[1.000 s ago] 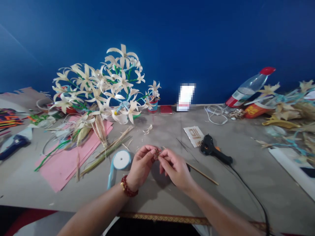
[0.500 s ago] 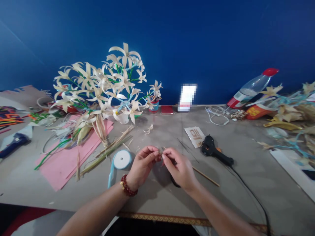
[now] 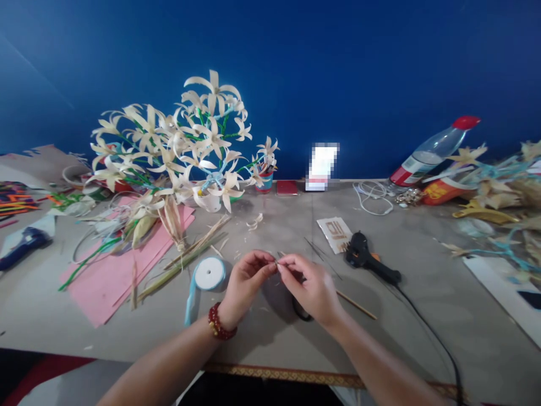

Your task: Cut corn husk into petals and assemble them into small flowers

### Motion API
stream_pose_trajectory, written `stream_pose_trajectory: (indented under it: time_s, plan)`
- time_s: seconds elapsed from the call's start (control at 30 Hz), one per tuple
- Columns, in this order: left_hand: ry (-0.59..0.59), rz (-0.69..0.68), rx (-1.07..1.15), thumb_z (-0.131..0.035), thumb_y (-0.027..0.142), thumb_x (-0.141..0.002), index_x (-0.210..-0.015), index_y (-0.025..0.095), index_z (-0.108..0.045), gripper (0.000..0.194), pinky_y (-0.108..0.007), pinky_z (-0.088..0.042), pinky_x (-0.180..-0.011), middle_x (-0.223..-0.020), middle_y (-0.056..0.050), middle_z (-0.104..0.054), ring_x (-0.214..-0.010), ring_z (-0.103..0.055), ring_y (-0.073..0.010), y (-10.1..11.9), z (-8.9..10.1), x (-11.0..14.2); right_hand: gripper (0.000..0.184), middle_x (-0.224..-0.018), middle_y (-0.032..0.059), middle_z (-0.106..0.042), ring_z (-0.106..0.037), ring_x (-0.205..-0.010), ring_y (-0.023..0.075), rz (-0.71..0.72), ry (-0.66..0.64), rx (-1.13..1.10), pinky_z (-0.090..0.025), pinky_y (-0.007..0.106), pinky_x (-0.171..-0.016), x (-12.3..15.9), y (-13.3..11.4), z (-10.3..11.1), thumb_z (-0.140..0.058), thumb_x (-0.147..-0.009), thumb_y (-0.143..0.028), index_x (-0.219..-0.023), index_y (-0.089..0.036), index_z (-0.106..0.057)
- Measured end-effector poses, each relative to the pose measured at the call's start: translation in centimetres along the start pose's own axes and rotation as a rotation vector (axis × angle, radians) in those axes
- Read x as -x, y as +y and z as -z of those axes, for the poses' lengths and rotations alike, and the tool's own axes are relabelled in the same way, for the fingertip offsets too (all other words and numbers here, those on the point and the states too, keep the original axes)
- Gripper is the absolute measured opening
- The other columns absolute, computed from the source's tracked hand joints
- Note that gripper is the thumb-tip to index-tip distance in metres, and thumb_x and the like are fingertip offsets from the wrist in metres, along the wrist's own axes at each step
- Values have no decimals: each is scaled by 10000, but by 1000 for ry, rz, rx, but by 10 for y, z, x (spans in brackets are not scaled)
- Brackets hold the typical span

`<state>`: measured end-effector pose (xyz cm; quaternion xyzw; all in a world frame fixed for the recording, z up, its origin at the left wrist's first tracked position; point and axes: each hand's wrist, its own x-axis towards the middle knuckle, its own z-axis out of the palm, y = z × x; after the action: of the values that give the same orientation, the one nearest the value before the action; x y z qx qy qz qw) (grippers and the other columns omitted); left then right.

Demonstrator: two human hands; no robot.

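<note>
Over the middle of the table, my left hand (image 3: pixel 249 282) and my right hand (image 3: pixel 308 287) meet at their fingertips. Both are closed in a pinch on something small and thin, mostly hidden by the fingers; its kind cannot be made out. A red beaded bracelet (image 3: pixel 218 322) circles my left wrist. Left of that hand lies a white spool (image 3: pixel 209 273) of light blue ribbon, its loose end trailing down. Partly under my right hand is a black ring-shaped handle (image 3: pixel 301 313), and a thin wooden stick (image 3: pixel 357 304) lies to its right.
Cream husk flowers (image 3: pixel 211 135) stand at the back left, above pink paper (image 3: pixel 101 293) and dried stalks (image 3: pixel 186 265). Rightward are a black glue gun (image 3: pixel 372 259) with its cord, a small packet (image 3: pixel 335 234), thin wires (image 3: pixel 323 256) and a tilted bottle (image 3: pixel 431 152). A blue glue gun (image 3: pixel 25 247) lies far left.
My fingertips have drawn closer together, and less of the small thing between them shows. The black handle beneath my right hand is more exposed.
</note>
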<state>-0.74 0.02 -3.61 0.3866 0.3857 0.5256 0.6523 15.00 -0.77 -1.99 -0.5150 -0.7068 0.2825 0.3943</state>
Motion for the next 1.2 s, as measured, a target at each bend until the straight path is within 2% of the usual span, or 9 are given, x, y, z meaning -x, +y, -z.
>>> stream_pose_trajectory:
  time_s: [0.17, 0.37, 0.47, 0.53, 0.7, 0.9, 1.2]
  plan:
    - [10, -42, -181, -738, 239, -781, -855, 173, -682, 114, -215, -492, -730, -833, -14, -691, -776, -615, -121, -1, 2, 1, 116, -686, -2, -709, -671, -616, 147, 51, 30, 102, -462, 223, -600, 1, 2, -1, -544, -909, -259, -892, -208, -647]
    - [4, -184, -570, -652, 225, -839, -834, 167, -701, 76, -248, -484, -747, -819, -38, -718, -779, -630, -150, 7, 4, 2, 113, -652, 0, -693, -656, -588, 154, 199, 66, 287, -415, 245, -587, -1, 4, -1, -533, -907, -211, -863, -202, -637]
    - [2, -191, -635, -634, 206, -836, -790, 159, -694, 89, -242, -474, -713, -774, -36, -706, -737, -618, -145, 10, 3, 2, 109, -653, 1, -690, -655, -589, 157, 223, 48, 320, -403, 250, -583, -1, 5, 0, -528, -916, -207, -865, -199, -624]
    - [0, -133, -568, -641, 219, -828, -771, 154, -681, 95, -237, -467, -685, -740, -29, -689, -705, -604, -139, 8, 4, 1, 98, -680, 4, -697, -662, -618, 159, 217, 49, 302, -408, 247, -597, 0, 4, 1, -525, -927, -215, -890, -199, -614]
    - [29, 65, -210, -676, 279, -811, -791, 148, -668, 132, -224, -454, -673, -706, -10, -660, -673, -579, -119, 2, 6, -3, 103, -715, 8, -700, -651, -623, 142, 212, 36, 192, -410, 231, -607, 4, -1, 3, -476, -958, -215, -958, -195, -577]
    - [90, 43, -97, -679, 278, -815, -777, 144, -665, 141, -216, -437, -675, -685, 0, -638, -665, -559, -107, 6, 5, -4, 131, -577, -23, -614, -578, -518, 136, 265, -11, 273, -355, 247, -551, 9, -5, 1, -464, -944, -219, -881, -199, -577]
    - [106, 60, -68, -715, 287, -795, -795, 148, -688, 141, -209, -461, -686, -714, -3, -661, -677, -573, -100, 2, 4, -2, 151, -583, -38, -631, -565, -482, 119, 87, -82, 239, -345, 228, -524, 4, 0, -6, -439, -950, -246, -881, -209, -567]
